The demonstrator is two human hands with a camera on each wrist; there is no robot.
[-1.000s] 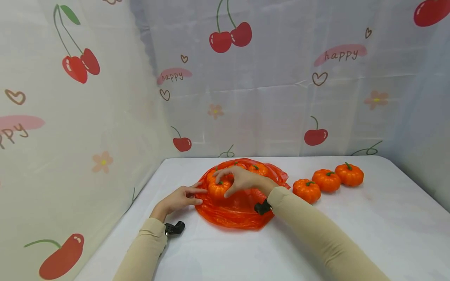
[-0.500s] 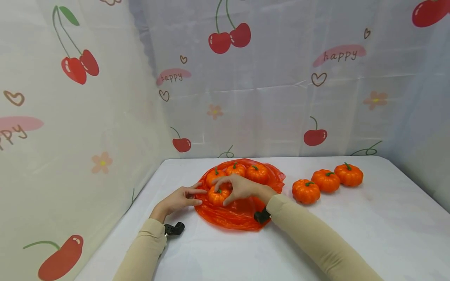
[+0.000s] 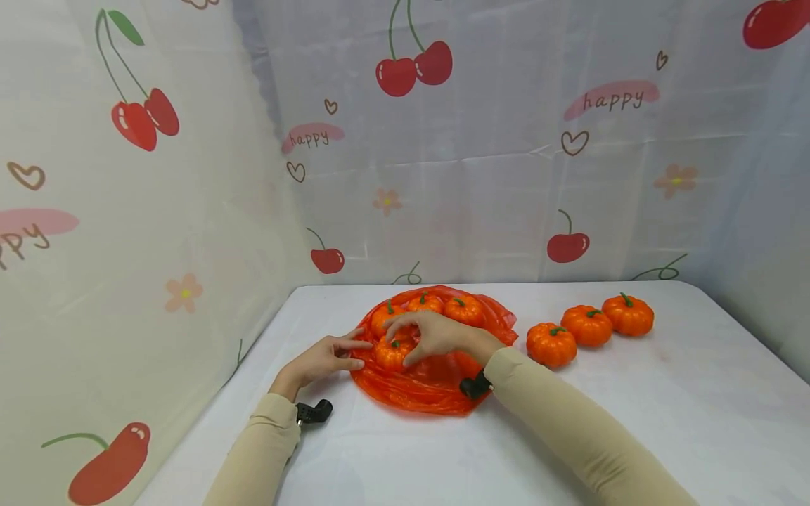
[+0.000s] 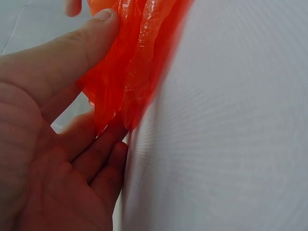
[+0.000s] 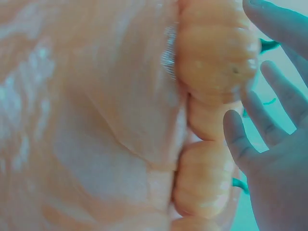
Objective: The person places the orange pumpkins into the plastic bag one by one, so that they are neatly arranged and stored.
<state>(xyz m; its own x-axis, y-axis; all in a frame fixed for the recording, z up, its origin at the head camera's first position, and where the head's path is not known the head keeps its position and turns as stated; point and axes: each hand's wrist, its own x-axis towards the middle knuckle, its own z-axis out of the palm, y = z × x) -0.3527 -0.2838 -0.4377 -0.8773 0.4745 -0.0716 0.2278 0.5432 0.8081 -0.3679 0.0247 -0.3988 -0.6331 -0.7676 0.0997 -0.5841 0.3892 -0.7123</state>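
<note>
The near pumpkin (image 3: 389, 357) lies under the right hand (image 3: 436, 334), the thumb to its right, the other fingers arched over its top; the fingers are loosely bent and well parted, and show no firm hold (whether a tip touches it, I cannot tell). The right wrist view shows them spread beside the pumpkins. The left hand (image 3: 321, 358) lies at the left edge of the red bag (image 3: 414, 397), its fingers nearly straight and apart, thumb against the plastic, other tips at its lower edge; they are just left of the near pumpkin.

The bag is spread out, crumpled, on a white counter (image 3: 380, 460). Behind and to the left hangs a pale curtain (image 3: 481, 197) (printed with cherries, hearts, flowers and "happy").

Counted: one bag; four pumpkins within its outline, the near one in front and three behind (image 3: 465, 310); three more in a slanting row (image 3: 588, 325) on the counter to the right, so seven in all. Two hands, two beige sleeves (image 3: 579, 422), and a black camera (image 3: 314, 411) at each wrist.
</note>
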